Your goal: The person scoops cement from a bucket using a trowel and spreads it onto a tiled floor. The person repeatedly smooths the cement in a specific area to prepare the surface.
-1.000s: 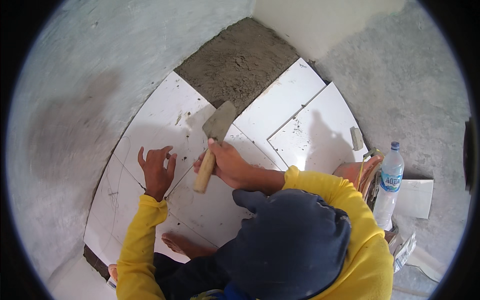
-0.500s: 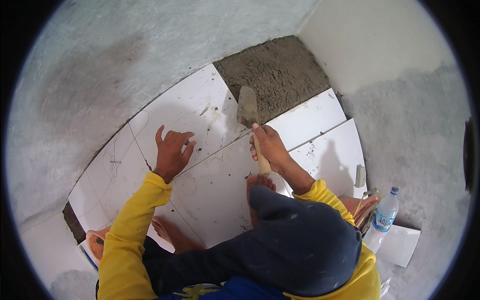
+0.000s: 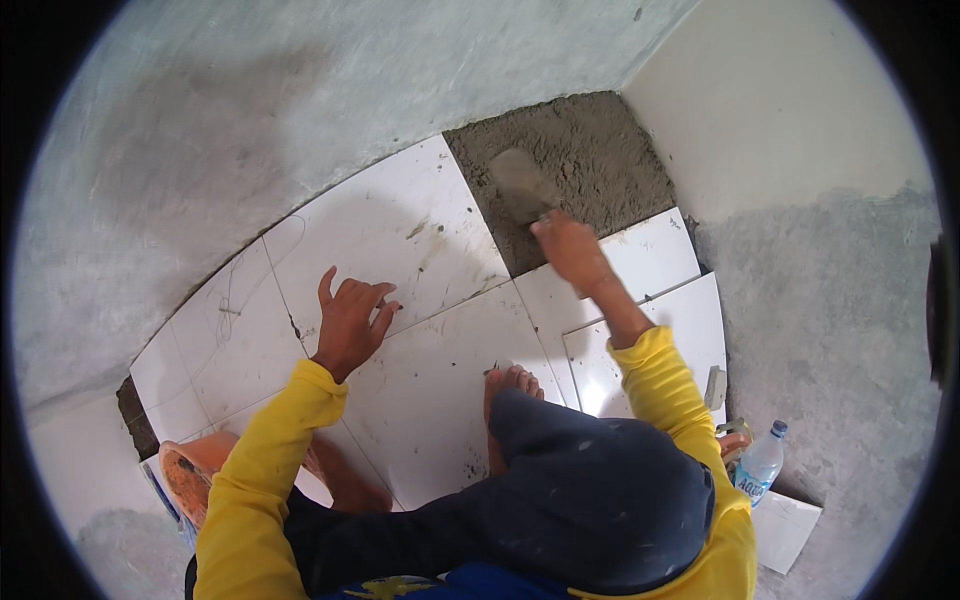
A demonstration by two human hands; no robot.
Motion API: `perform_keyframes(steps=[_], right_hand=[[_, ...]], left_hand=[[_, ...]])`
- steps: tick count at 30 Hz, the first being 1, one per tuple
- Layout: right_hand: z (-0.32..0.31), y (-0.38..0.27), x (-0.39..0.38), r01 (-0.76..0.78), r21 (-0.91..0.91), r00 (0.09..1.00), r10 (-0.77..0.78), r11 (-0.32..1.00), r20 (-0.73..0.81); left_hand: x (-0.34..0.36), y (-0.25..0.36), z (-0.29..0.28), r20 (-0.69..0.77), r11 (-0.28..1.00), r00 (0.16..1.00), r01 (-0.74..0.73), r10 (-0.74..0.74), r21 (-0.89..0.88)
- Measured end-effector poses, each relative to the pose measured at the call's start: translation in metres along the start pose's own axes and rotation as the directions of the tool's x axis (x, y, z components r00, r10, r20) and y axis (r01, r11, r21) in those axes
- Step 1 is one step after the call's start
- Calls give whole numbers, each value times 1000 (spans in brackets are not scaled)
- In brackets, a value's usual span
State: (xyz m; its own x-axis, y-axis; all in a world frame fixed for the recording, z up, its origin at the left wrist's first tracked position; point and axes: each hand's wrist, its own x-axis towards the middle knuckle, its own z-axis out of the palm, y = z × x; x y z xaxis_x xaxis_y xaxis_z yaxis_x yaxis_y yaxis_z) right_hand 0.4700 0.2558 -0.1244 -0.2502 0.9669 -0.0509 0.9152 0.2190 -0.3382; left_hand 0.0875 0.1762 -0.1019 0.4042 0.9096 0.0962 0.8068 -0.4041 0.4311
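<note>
My right hand (image 3: 570, 250) is closed round the handle of a trowel (image 3: 522, 182). The trowel's blade is over the patch of wet grey mortar (image 3: 600, 150) in the far corner; whether it presses on the surface I cannot tell. The blade is slightly blurred, and my fist covers most of the handle. My left hand (image 3: 352, 318) hovers with bent, spread fingers and nothing in it, above the white floor tiles (image 3: 440, 350). Crumbs and smears of mortar dot the tiles beside the patch.
Walls (image 3: 240, 110) meet at the mortar's far corner. A loose-looking tile (image 3: 660, 335) lies at the right, with a small grey block (image 3: 715, 388) on it. A water bottle (image 3: 762, 462) stands nearby, beside another tile (image 3: 785, 530). An orange bucket (image 3: 190, 470) is at my left.
My right hand has moved away from me and to the right, carrying the trowel from the mortar's near-left edge over the mortar. My left hand stays about where it was.
</note>
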Motion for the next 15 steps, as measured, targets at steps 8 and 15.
perform_keyframes(steps=[8, 15], right_hand=[[-88, 100, 83, -535, 565, 841, 460, 628, 286], [-128, 98, 100, -412, 320, 803, 174, 853, 570]], left_hand=[[-2, 0, 6, -11, 999, 999, 39, -40, -29], [10, 7, 4, -22, 998, 999, 33, -34, -52]])
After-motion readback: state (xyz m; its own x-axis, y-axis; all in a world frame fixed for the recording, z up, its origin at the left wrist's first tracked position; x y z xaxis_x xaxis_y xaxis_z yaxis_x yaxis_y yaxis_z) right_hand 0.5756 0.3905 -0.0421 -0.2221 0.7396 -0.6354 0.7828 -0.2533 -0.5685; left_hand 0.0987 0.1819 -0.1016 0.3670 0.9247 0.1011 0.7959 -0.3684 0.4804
